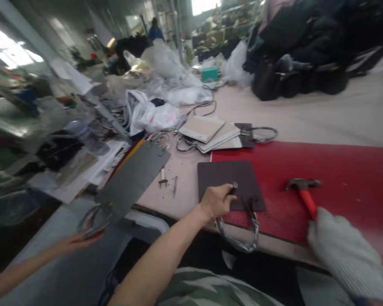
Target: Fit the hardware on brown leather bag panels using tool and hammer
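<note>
A dark brown flat panel lies at the table's front edge, partly on a red mat. My left hand is closed around a short metal punch, held over the panel. A plastic-wrapped loop handle joins the panel's near side and hangs past the table edge. On the right, my right hand, in a white knit glove, grips the red handle of a claw hammer. The hammer's head is over the red mat, to the right of the panel.
Another person's hand is at the lower left, by a grey panel with handles. Small tools lie left of the brown panel. Stacked beige panels, plastic bags and black bags are farther back.
</note>
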Demonstrator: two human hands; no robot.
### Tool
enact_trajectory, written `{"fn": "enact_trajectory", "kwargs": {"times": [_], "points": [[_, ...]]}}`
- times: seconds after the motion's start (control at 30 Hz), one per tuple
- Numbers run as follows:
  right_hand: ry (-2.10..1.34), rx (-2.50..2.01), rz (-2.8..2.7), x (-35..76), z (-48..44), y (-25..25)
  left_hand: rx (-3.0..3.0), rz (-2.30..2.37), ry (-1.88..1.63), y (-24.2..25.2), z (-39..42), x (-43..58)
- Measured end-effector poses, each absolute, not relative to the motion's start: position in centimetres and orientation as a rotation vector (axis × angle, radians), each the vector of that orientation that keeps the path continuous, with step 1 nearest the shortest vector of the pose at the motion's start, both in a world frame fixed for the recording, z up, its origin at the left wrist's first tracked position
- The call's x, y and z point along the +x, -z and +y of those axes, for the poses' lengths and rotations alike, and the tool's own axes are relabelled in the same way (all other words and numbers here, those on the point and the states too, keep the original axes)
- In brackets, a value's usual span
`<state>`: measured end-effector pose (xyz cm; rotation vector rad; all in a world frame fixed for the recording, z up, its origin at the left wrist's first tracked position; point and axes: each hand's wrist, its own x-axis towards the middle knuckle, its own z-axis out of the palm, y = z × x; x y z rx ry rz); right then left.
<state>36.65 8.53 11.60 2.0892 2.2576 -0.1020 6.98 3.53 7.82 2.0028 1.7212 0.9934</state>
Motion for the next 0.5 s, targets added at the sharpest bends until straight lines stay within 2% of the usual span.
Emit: {"fn": "enact_trajectory", "kwargs": {"times": [0.07,0.17,0.23,0.3,0.4,0.47,0.5], "points": [[0.213,2.079,2.136,36.7,8.3,-13.0,1.995,1.691,-1.041,-7.6,3.6,6.7],[0.577,2.285,2.096,36.2,7.7,-14.8,1.977,1.685,-1.046,-7.5,3.6,6.6],[0.973,2.482,2.026,35.9,6.8,-16.0,1.962,1.707,-1.032,-7.7,3.4,6.6],[1.510,2.605,1.918,35.5,5.4,-17.3,1.961,1.713,-1.033,-7.7,3.3,6.6],[2.233,2.554,1.812,34.7,3.3,-19.1,1.971,1.675,-1.065,-7.6,3.4,6.5],[2.507,2.419,1.734,34.2,2.0,-19.6,1.965,1.683,-1.065,-7.5,3.6,6.5],[2.519,2.392,1.689,34.0,1.5,-19.5,1.962,1.699,-1.050,-7.6,3.6,6.6]]}}
